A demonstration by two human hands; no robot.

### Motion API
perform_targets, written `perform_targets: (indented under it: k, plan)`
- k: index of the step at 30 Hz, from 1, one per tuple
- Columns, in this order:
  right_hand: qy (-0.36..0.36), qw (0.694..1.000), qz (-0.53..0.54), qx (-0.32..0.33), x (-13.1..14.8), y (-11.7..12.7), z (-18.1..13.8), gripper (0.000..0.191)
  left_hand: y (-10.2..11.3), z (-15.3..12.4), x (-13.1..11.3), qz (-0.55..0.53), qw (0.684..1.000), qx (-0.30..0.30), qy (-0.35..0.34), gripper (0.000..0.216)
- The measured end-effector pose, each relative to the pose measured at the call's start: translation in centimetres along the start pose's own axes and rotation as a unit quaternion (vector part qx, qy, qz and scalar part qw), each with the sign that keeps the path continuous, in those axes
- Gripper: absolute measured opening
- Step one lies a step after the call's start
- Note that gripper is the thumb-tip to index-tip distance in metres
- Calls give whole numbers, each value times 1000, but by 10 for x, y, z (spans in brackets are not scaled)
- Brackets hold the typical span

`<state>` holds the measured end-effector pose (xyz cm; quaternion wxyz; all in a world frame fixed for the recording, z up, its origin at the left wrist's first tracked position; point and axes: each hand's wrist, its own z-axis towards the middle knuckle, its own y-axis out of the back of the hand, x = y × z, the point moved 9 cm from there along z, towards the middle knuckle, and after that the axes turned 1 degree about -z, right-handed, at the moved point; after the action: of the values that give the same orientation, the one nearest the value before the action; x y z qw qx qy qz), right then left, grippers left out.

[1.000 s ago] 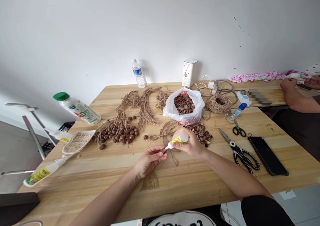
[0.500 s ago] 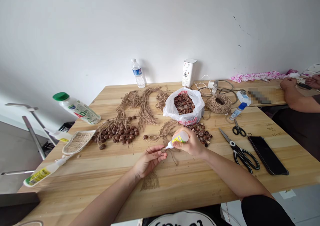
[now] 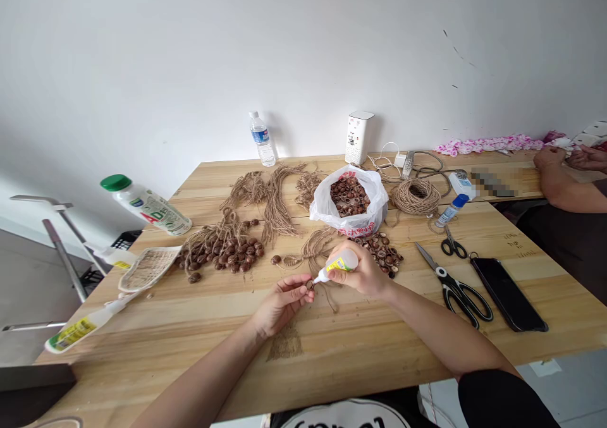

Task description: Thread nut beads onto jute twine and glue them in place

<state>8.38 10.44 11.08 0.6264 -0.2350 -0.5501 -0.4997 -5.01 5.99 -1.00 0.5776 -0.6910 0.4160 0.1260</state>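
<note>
Between the fingertips of my left hand (image 3: pixel 284 305) is a small brown nut shell half (image 3: pixel 310 284), its hollow side showing. My right hand (image 3: pixel 365 273) is closed around a white glue bottle (image 3: pixel 342 262) with a yellow label, tilted so that its nozzle is at the shell's edge. Whether glue is coming out is too small to tell. Just beyond my hands lie twine strands (image 3: pixel 317 246) and a braided loop with a nut (image 3: pixel 275 260) at its end. Loose shell halves (image 3: pixel 385 256) are spread to the right of my right hand.
A plastic bag (image 3: pixel 322 208) of shells stands behind my hands, with a twine coil (image 3: pixel 416 196) beside it. Corded nuts (image 3: pixel 237 254) are heaped left. Scissors (image 3: pixel 458 292) and a phone (image 3: pixel 509 294) lie right. A co-worker's hands (image 3: pixel 550 157) are at far right.
My left fingers have turned the shell half slightly, so its hollow shows more. The glue bottle has hardly moved. At far right, the co-worker's hands have shifted a little.
</note>
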Motion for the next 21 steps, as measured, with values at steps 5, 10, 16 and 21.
perform_targets:
  k: [5,10,16,21]
  plan:
    - [5,1000,4,3,1,-1,0,31,-1,0,-3,1,1000,-6,-13,29]
    - [17,1000,2,3,3,-1,0,29,-2,-1,-2,1,1000,-1,-10,29]
    - [8,1000,2,1,2,-1,0,31,-2,-1,-2,-5,1000,-2,-5,23]
    - [14,1000,0,2,3,0,0,31,2,0,1,0,1000,-9,-3,23]
